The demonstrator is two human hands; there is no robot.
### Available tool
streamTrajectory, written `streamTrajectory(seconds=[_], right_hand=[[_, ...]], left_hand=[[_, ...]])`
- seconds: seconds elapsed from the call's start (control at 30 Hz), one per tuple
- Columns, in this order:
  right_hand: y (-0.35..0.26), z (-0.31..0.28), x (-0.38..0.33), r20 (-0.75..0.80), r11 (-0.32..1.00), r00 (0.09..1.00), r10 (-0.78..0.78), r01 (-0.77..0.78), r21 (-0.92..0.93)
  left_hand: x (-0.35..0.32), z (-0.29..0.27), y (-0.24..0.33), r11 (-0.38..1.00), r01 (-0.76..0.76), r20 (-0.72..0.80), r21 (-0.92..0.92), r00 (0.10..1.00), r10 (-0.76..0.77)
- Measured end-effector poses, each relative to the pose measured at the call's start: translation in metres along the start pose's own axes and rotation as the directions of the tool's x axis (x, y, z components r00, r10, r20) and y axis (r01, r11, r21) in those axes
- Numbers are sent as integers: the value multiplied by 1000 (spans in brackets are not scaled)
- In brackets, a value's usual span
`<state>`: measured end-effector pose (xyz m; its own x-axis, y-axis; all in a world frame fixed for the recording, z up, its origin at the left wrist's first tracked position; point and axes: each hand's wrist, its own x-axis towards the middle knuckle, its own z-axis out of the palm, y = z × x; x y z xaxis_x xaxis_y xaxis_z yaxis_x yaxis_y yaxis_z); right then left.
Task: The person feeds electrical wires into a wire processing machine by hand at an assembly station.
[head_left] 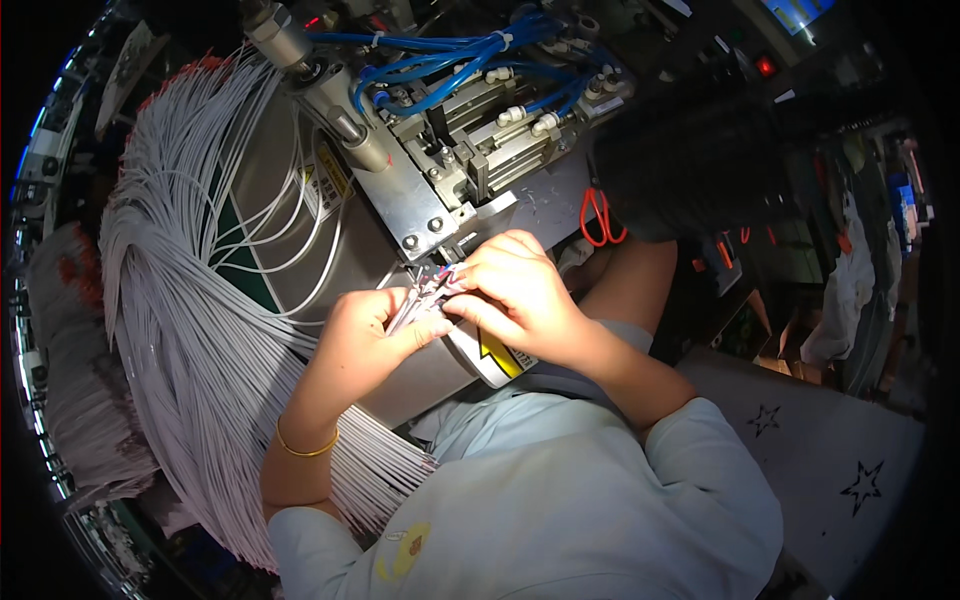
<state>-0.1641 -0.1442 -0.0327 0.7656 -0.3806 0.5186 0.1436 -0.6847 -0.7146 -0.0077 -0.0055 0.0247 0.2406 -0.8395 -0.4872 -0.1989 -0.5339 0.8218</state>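
Several white cable ends (408, 312) are gripped between the thumb and fingers of my left hand (365, 335), which wears a gold bangle on its wrist. My right hand (520, 300) pinches at the tips of these ends, where small reddish and bluish bits show; its fingers hide the exact contact. Both hands meet just in front of the metal head of a bench machine (430, 205). A large bundle of white cables (200, 330) drapes down on the left, some of them looping toward the machine.
Blue air tubes (440, 60) run over the machine's cylinders. Red-handled scissors (601, 217) stand right of it, beside a large black cylindrical shape (700, 150). A yellow warning label (500, 355) is on the machine's near edge. A pale surface with star marks (800, 440) lies at right.
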Motion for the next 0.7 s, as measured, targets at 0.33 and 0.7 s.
streamTrajectory(seconds=[0.33, 0.7], right_hand=[[-7, 9, 2, -35, 965, 996, 86, -74, 252], [-2, -4, 7, 51, 966, 998, 33, -45, 254]], left_hand=[[-1, 6, 2, 986, -150, -122, -76, 983, 140], [3, 15, -7, 956, -217, -120, -198, 973, 196]])
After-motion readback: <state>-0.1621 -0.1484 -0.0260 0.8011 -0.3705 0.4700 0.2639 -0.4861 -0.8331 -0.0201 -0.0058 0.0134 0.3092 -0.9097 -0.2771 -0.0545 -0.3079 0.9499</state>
